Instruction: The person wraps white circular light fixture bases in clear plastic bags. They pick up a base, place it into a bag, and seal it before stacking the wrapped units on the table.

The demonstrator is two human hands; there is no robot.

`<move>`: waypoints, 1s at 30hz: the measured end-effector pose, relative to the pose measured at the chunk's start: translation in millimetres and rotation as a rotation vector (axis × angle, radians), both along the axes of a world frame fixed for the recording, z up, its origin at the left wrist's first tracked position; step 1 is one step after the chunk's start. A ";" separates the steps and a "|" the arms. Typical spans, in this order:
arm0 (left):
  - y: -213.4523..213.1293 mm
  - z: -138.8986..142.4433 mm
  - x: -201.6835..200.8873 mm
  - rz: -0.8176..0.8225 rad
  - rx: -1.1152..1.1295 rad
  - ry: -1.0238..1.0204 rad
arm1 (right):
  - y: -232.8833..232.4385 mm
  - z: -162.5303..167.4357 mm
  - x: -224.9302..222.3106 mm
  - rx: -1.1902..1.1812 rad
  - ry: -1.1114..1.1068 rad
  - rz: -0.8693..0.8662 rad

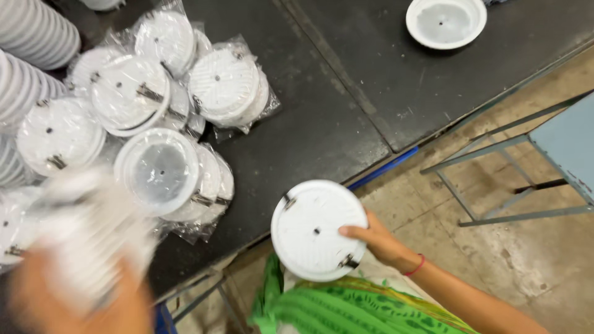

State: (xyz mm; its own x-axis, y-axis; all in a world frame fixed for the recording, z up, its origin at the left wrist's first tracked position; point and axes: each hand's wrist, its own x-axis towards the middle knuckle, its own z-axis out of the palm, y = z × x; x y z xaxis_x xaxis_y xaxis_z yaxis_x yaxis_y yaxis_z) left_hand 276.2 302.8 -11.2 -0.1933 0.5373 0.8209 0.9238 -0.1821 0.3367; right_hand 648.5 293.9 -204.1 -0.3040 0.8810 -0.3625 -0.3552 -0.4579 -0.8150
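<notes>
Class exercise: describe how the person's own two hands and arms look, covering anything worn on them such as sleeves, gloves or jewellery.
The right hand is bare, without glove or ring, its forearm unsleeved, with a thin red thread band round the wrist. The left hand is a motion blur at the frame's edge; it seems bare, though nothing worn there can be made out.

The right hand (377,241) reaches in from the lower right, forearm bare with a thin red thread around the wrist, fingers spread forward and thumb tucked underneath in a grip. The left hand (74,297) sits low at the bottom-left corner, blurred, its fingers impossible to make out.
</notes>
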 end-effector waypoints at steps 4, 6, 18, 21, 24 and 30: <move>78.2 -44.4 96.1 -0.508 -0.364 0.016 | -3.1 -18.5 32.3 -0.148 0.109 -0.279; 122.8 -71.9 132.0 -0.784 -0.326 0.199 | 0.1 -21.9 42.8 -0.155 0.151 -0.406; 293.2 -193.2 223.7 -0.922 -0.194 0.738 | 43.4 -9.9 96.0 -0.140 0.091 -0.911; 293.1 -212.3 230.3 -0.935 -0.236 0.714 | 70.4 -9.3 112.1 -0.121 0.104 -0.932; 288.6 -213.9 238.4 -0.912 -0.323 0.642 | 102.7 -1.0 137.7 -0.137 0.120 -0.914; 275.5 -198.0 261.4 -0.799 -0.460 0.563 | 193.8 10.0 203.0 0.050 0.084 -0.608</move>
State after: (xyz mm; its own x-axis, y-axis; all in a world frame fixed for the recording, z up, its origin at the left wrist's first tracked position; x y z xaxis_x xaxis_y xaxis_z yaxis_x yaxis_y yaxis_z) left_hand 537.6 578.4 -209.2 0.6923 0.6197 0.3697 0.6370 -0.7655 0.0905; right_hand 851.5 487.7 -194.2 0.2324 0.9208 -0.3132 -0.6046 -0.1154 -0.7881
